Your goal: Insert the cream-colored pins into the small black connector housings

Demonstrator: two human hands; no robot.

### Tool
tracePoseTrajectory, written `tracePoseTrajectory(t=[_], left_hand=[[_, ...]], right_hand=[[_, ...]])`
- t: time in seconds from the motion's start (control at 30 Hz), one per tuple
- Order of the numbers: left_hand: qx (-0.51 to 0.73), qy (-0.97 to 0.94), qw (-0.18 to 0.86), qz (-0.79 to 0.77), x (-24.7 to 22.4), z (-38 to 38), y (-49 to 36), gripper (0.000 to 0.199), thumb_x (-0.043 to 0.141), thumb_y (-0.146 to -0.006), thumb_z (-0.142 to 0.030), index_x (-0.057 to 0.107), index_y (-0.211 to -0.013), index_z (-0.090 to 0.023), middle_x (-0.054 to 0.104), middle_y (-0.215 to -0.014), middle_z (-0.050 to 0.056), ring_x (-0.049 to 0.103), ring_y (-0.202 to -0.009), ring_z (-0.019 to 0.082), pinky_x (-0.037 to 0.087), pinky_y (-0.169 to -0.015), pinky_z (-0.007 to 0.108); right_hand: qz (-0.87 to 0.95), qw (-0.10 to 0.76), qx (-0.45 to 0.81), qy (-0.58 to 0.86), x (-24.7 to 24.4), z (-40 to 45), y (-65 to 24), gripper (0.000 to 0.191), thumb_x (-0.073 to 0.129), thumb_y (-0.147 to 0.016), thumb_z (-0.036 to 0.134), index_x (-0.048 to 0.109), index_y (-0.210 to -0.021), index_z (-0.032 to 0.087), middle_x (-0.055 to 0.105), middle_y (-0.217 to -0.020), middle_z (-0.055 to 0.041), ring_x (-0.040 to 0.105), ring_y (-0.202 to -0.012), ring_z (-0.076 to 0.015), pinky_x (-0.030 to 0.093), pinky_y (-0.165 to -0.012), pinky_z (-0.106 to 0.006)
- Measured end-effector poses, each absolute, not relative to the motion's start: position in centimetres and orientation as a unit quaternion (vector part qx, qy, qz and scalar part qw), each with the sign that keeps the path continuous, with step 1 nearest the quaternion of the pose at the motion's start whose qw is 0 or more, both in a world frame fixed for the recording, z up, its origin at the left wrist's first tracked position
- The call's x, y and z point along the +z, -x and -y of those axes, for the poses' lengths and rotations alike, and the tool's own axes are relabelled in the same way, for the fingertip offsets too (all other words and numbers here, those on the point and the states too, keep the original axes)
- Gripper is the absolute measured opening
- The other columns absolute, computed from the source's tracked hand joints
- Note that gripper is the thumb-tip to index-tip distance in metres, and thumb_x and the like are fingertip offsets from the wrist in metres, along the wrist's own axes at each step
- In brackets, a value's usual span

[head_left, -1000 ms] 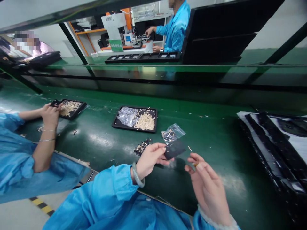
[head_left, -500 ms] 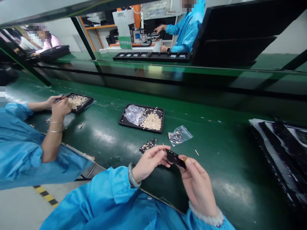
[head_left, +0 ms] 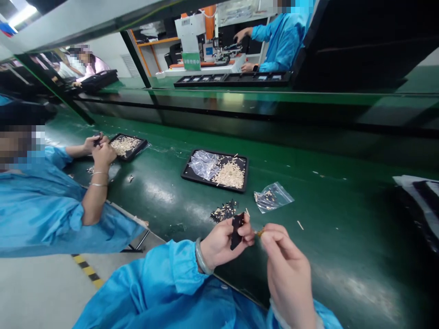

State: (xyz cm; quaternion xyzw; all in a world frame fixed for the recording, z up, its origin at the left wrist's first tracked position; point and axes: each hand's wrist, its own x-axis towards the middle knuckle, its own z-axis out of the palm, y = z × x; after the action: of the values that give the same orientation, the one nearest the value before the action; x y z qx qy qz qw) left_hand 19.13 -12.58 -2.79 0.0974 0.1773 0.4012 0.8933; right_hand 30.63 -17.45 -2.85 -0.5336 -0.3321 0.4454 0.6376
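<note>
My left hand is closed around a small flat black part, held nearly upright between thumb and fingers. Just to its right, my right hand pinches a tiny yellowish-brown piece at its fingertips, close to the left fingers. What exactly this piece is, I cannot make out. Behind my left hand lies a pile of small black and pale bits. A clear zip bag with similar bits rests beyond my right hand.
A black tray with pale slivers and crumpled plastic stands on the green bench. At left a co-worker's hands work beside another black tray. Dark stacked sheets lie at right. Another person stands across the bench.
The black part has turned from slanting between both hands to nearly upright in my left hand alone. My right hand has come away from it with the yellowish piece. The view has shifted left.
</note>
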Motion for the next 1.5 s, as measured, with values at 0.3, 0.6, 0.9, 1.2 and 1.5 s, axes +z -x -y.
tracePoseTrajectory(t=[0.3,0.6,0.9,1.2,1.5], left_hand=[[0.391,-0.112,0.865,-0.293,-2.3,13.2,-19.6,0.017,0.072,-0.059,-0.012,0.057,-0.068,-0.011,0.046,-0.062,-0.001,0.043,-0.060,0.008,0.034,-0.057,0.020],[0.386,-0.127,0.863,-0.299,-2.2,13.4,-19.6,0.022,0.075,-0.056,-0.014,0.058,-0.069,-0.011,0.048,-0.062,-0.002,0.044,-0.058,0.007,0.034,-0.055,0.019],[0.400,-0.192,0.835,-0.325,-2.8,13.5,-19.5,0.024,0.078,-0.063,-0.025,0.059,-0.073,-0.012,0.048,-0.066,-0.002,0.041,-0.061,0.009,0.033,-0.061,0.022],[0.424,-0.302,0.769,-0.373,-2.6,13.9,-19.2,0.038,0.069,-0.073,-0.050,0.053,-0.081,-0.016,0.042,-0.070,-0.003,0.036,-0.062,0.009,0.031,-0.059,0.021],[0.425,-0.466,0.650,-0.423,-2.6,14.1,-18.5,0.036,0.049,-0.086,-0.053,0.049,-0.084,-0.017,0.044,-0.071,-0.002,0.040,-0.064,0.011,0.035,-0.062,0.023]], right_hand=[[0.452,0.581,0.350,0.579,-3.0,16.7,-28.8,0.018,0.062,-0.081,0.032,0.063,-0.067,0.020,0.053,-0.102,-0.0077,0.049,-0.101,-0.0252,0.037,-0.088,-0.042],[0.438,0.583,0.377,0.571,-2.7,16.8,-29.0,0.019,0.062,-0.081,0.031,0.063,-0.066,0.020,0.054,-0.098,-0.0061,0.052,-0.095,-0.0233,0.038,-0.087,-0.040],[0.435,0.578,0.369,0.584,-2.8,16.7,-29.1,0.022,0.063,-0.078,0.036,0.062,-0.063,0.020,0.057,-0.095,-0.0074,0.052,-0.092,-0.0236,0.040,-0.086,-0.040],[0.426,0.593,0.392,0.559,-2.8,17.0,-29.2,0.018,0.064,-0.079,0.032,0.062,-0.066,0.020,0.056,-0.089,-0.0059,0.052,-0.084,-0.0208,0.042,-0.080,-0.036],[0.402,0.610,0.433,0.528,-2.8,17.5,-29.7,0.016,0.064,-0.080,0.029,0.062,-0.068,0.019,0.055,-0.088,-0.0052,0.053,-0.081,-0.0182,0.043,-0.066,-0.028]])
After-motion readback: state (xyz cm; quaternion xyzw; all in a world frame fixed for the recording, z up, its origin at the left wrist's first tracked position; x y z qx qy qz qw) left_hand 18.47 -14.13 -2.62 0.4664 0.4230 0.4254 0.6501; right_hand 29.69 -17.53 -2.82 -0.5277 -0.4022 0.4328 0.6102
